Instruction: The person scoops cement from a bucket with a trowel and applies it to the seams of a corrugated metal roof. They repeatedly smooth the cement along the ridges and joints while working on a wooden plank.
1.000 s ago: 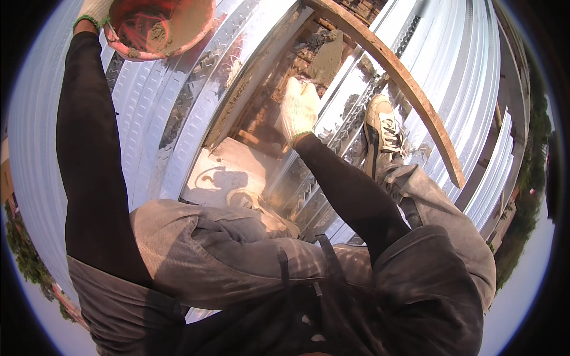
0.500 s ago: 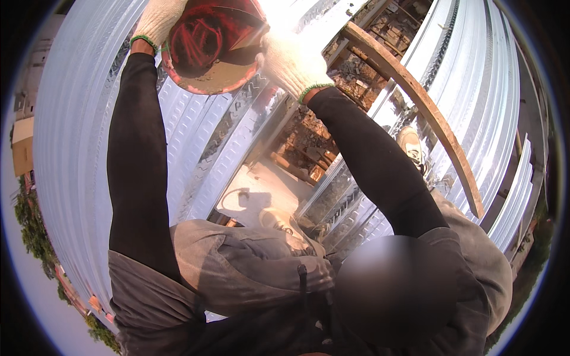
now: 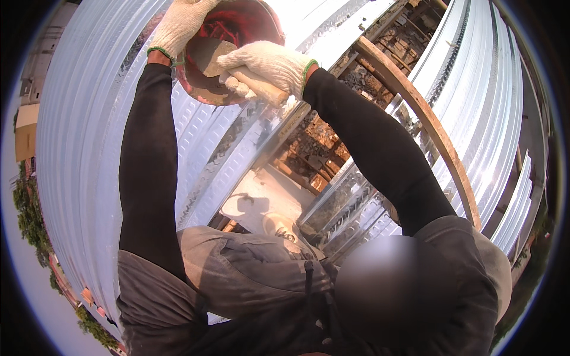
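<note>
At the top of the view, a red bucket [image 3: 193, 80] tilts so that its mouth faces me. Grey-brown mortar lies along its lower inside wall. My left hand [image 3: 181, 25], in a cream knit glove with a green cuff, is closed on the bucket's left rim. In a matching glove, my right hand [image 3: 270, 64] wraps round the pale wooden handle of a trowel [image 3: 263, 88]. The trowel's blade reaches into the bucket, partly hidden by my right fingers. The bucket's dark red depth is shaded.
Ribbed silver metal decking [image 3: 89, 148] spreads on both sides. A curved-looking wooden plank [image 3: 424, 113] crosses it on the right. Between the sheets, a gap [image 3: 314, 148] shows rubble and timber below. My shoe [image 3: 282, 228] rests on a pale board [image 3: 255, 199].
My right hand has moved from the bucket's right side to over its mouth, and the trowel now shows plainly. The bucket has shifted slightly right in view.
</note>
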Tool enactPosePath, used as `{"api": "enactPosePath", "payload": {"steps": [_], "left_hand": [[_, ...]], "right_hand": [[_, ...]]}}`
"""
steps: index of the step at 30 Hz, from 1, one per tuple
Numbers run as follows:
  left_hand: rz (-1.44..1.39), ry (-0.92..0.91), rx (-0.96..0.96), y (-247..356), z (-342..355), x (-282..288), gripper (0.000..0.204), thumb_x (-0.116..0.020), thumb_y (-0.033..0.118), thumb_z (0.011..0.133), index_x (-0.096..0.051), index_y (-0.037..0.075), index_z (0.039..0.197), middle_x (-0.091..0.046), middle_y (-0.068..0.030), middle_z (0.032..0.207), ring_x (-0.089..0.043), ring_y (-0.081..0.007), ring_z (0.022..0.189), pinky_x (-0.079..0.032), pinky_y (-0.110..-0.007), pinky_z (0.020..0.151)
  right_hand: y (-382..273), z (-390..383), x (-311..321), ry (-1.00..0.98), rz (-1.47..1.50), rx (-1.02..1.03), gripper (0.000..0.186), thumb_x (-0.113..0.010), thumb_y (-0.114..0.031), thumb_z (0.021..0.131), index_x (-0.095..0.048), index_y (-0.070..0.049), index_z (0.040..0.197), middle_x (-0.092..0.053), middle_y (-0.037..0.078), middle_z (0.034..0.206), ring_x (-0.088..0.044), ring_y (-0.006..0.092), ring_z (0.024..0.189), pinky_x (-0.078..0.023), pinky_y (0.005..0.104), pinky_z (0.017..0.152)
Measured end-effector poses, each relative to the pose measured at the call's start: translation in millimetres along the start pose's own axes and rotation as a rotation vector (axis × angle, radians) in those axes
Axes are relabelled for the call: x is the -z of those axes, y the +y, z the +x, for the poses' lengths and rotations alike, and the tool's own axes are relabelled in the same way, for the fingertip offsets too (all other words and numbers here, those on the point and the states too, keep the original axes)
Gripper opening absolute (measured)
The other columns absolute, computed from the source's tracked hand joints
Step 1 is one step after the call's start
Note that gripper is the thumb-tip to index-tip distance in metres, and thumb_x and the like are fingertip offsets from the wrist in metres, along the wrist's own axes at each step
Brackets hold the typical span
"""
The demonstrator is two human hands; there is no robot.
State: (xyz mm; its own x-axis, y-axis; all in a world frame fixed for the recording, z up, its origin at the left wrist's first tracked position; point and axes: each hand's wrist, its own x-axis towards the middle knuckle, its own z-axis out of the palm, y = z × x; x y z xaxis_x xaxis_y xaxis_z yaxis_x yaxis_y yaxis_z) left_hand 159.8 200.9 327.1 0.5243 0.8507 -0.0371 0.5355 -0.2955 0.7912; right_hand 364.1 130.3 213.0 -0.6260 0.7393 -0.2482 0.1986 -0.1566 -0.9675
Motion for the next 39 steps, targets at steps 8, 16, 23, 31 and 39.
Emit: {"api": "enactPosePath", "payload": {"steps": [8, 16, 23, 31, 39], "left_hand": [[0.233, 0.173, -0.008, -49.0, 50.3, -26.4, 0.053, -0.064, 0.046, 0.115, -0.080, -0.003, 0.127, -0.083, -0.0103, 0.109, -0.074, -0.0177, 0.099, -0.059, -0.037, 0.096], [0.197, 0.324, 0.119, -49.8, 65.9, -44.3, 0.047, -0.066, 0.044, 0.107, -0.080, -0.001, 0.104, -0.076, -0.0230, 0.087, -0.076, -0.0361, 0.084, -0.057, -0.048, 0.083], [0.198, 0.342, 0.189, -74.6, 65.0, -35.0, 0.047, -0.065, 0.042, 0.108, -0.080, -0.002, 0.104, -0.075, -0.0219, 0.083, -0.074, -0.0324, 0.080, -0.056, -0.046, 0.081], [0.312, 0.396, 0.139, -66.6, 64.6, -37.3, 0.052, -0.059, 0.047, 0.108, -0.082, 0.001, 0.114, -0.080, -0.0271, 0.099, -0.078, -0.0468, 0.098, -0.059, -0.053, 0.092], [0.152, 0.387, 0.173, -40.5, 51.7, -56.8, 0.049, -0.061, 0.048, 0.108, -0.084, 0.005, 0.114, -0.081, -0.0245, 0.100, -0.079, -0.0432, 0.097, -0.060, -0.050, 0.091]], "right_hand": [[23.7, 24.4, 9.0, 0.473, -1.119, 0.200, 0.021, -0.075, -0.021, 0.091, -0.087, -0.008, 0.104, -0.083, 0.021, 0.097, -0.084, 0.0384, 0.086, -0.064, 0.0553, 0.075], [21.8, 5.2, 15.6, 0.360, -1.246, 0.079, 0.016, -0.078, -0.014, 0.089, -0.083, -0.001, 0.096, -0.082, 0.019, 0.097, -0.084, 0.0341, 0.091, -0.066, 0.0445, 0.078], [28.5, 17.6, 5.2, 0.156, -1.312, -0.043, 0.021, -0.075, -0.013, 0.096, -0.082, 0.000, 0.111, -0.082, 0.023, 0.117, -0.083, 0.0379, 0.105, -0.066, 0.0506, 0.084], [46.4, 27.9, 19.5, 0.353, -1.145, 0.011, 0.020, -0.071, -0.020, 0.104, -0.086, -0.006, 0.104, -0.085, 0.020, 0.107, -0.083, 0.0401, 0.103, -0.067, 0.0507, 0.088], [32.4, 16.8, 37.7, 0.462, -1.280, -0.025, 0.019, -0.077, -0.021, 0.099, -0.087, -0.006, 0.104, -0.085, 0.020, 0.102, -0.084, 0.0403, 0.097, -0.068, 0.0506, 0.082]]}}
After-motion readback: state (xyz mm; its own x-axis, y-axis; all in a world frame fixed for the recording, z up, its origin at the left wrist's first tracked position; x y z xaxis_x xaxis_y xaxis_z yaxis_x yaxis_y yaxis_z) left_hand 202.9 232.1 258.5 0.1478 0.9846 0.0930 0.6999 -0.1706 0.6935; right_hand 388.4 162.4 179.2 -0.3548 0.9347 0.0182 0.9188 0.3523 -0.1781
